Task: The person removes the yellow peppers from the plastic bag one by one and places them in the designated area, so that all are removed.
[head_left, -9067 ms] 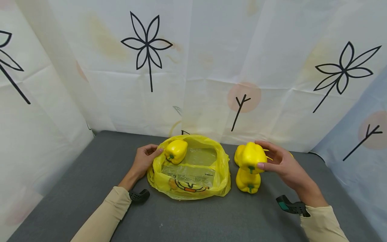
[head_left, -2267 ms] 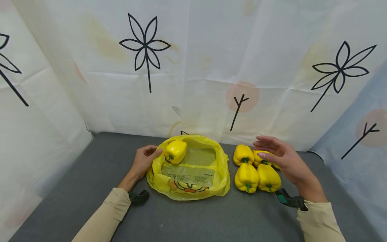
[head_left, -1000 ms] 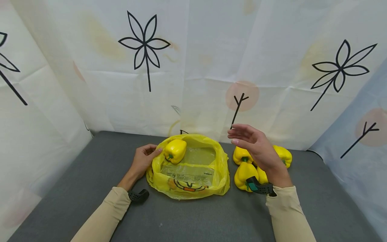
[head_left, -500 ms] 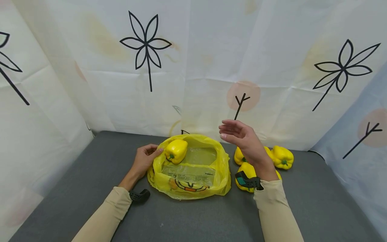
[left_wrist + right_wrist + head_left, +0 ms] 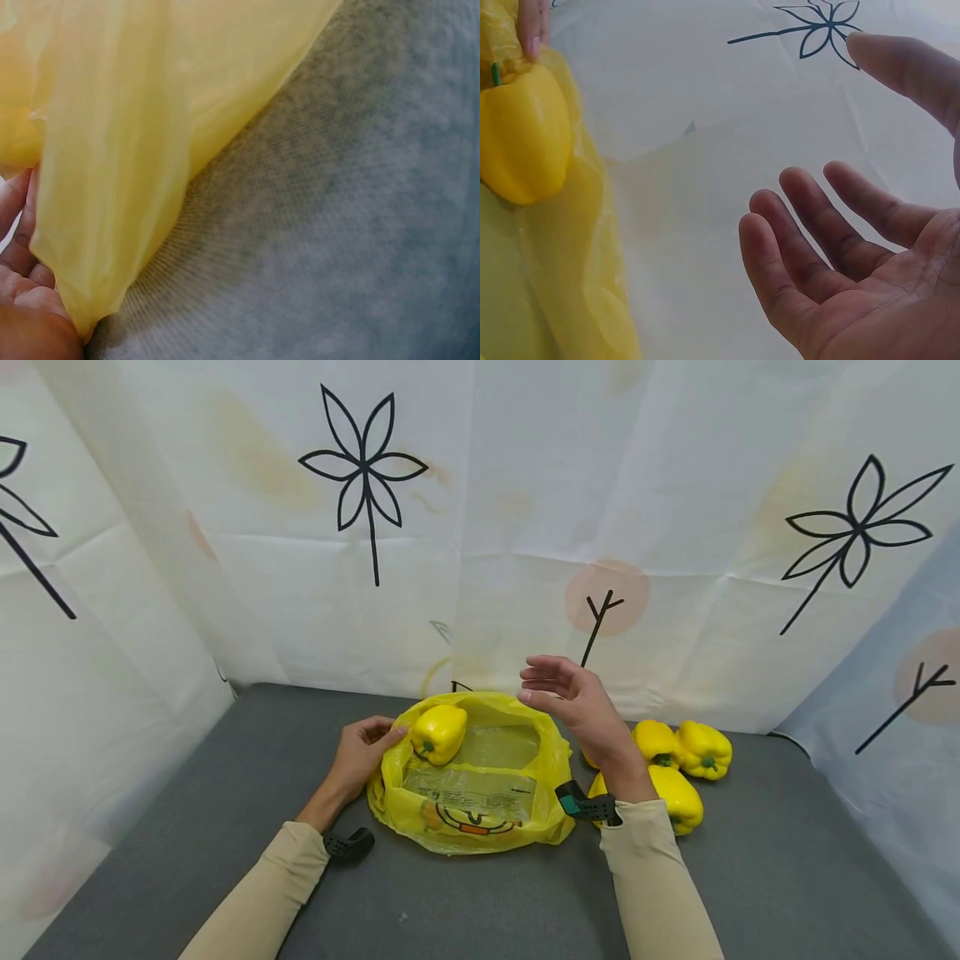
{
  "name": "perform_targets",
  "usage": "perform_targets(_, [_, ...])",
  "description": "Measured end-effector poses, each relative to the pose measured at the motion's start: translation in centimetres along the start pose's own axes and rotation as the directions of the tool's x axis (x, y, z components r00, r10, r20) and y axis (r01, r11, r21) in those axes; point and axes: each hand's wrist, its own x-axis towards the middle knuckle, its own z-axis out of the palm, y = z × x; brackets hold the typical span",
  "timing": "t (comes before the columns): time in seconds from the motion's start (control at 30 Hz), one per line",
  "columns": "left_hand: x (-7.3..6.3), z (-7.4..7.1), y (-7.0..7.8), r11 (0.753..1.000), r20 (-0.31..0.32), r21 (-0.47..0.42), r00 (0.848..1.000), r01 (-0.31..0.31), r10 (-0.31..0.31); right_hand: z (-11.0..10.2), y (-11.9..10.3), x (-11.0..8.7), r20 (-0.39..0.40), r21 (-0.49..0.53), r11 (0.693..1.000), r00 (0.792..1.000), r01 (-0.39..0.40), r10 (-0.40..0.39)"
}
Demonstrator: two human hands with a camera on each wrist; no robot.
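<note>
A yellow plastic bag (image 5: pixel 551 814) stands wide-mouthed on the grey table, with one yellow bell pepper (image 5: pixel 438 735) inside at its far left. My left hand (image 5: pixel 356 756) pinches the bag's left rim; in the left wrist view, some of its fingers (image 5: pixel 19 247) are hidden behind the plastic (image 5: pixel 120 150). Above the bag's far right rim hovers my right hand (image 5: pixel 577 706), holding nothing, its fingers and thumb spread apart in the right wrist view. Several yellow bell peppers (image 5: pixel 678 797) lie grouped right of the bag, some partly hidden behind my right arm.
The grey table (image 5: pixel 480 910) runs back to a white cloth backdrop (image 5: pixel 517 518) printed with flowers. Cloth also hangs at both sides. A black band with a device (image 5: pixel 588 806) sits on my right wrist, and a similar one (image 5: pixel 348 845) on my left.
The bell pepper my right hand held earlier now lies with the group at the right. That hand, emptied, has moved left toward the bag. My left hand has stayed on the rim.
</note>
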Motion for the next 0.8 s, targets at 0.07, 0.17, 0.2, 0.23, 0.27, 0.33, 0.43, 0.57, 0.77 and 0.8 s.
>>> perform_targets(0.07, [0.0, 0.0, 0.1, 1.000, 0.001, 0.004, 1.000, -0.001, 0.001, 0.4, 0.0, 0.2, -0.002, 0.000, 1.000, 1.000, 0.001, -0.001])
perform_targets(0.17, [0.0, 0.1, 0.2, 1.000, -0.006, 0.012, 1.000, -0.003, 0.003, 0.8, 0.2, 0.4, -0.008, 0.006, 1.000, 1.000, 0.002, -0.002])
perform_targets(0.2, [-0.1, 0.1, 0.2, 1.000, -0.007, 0.010, 1.000, -0.006, 0.006, 0.9, 0.2, 0.5, -0.011, 0.009, 1.000, 1.000, 0.002, -0.002])
perform_targets(0.23, [-0.1, 0.1, 0.2, 1.000, -0.009, 0.008, 1.000, -0.009, 0.009, 1.1, 0.3, 0.6, -0.013, 0.011, 1.000, 1.000, 0.004, -0.004])
perform_targets(0.27, [-0.2, 0.1, 0.2, 1.000, -0.010, 0.007, 1.000, -0.012, 0.012, 1.2, 0.3, 0.7, -0.015, 0.016, 1.000, 1.000, 0.006, -0.005])
perform_targets(0.33, [-0.2, 0.1, 0.2, 1.000, -0.012, 0.005, 1.000, -0.020, 0.020, 1.5, 0.5, 0.9, -0.019, 0.028, 1.000, 1.000, 0.007, -0.007])
perform_targets(0.43, [-0.2, 0.1, 0.0, 1.000, -0.013, 0.001, 1.000, -0.027, 0.027, 1.9, 0.6, 1.1, -0.021, 0.044, 0.999, 1.000, 0.008, -0.007])
perform_targets(0.57, [-0.1, 0.1, -0.1, 1.000, -0.013, 0.004, 1.000, -0.026, 0.026, 2.5, 0.9, 1.3, -0.022, 0.033, 0.999, 1.000, -0.005, 0.006])
perform_targets(0.77, [-0.1, 0.0, -0.1, 1.000, -0.012, 0.005, 0.999, -0.030, 0.030, 3.1, 1.6, 1.8, -0.023, 0.009, 0.999, 0.999, -0.041, 0.041])
perform_targets(0.8, [-0.1, 0.0, -0.2, 1.000, -0.012, 0.004, 0.999, -0.029, 0.029, 3.2, 1.8, 1.9, -0.022, 0.007, 0.999, 0.999, -0.044, 0.044])
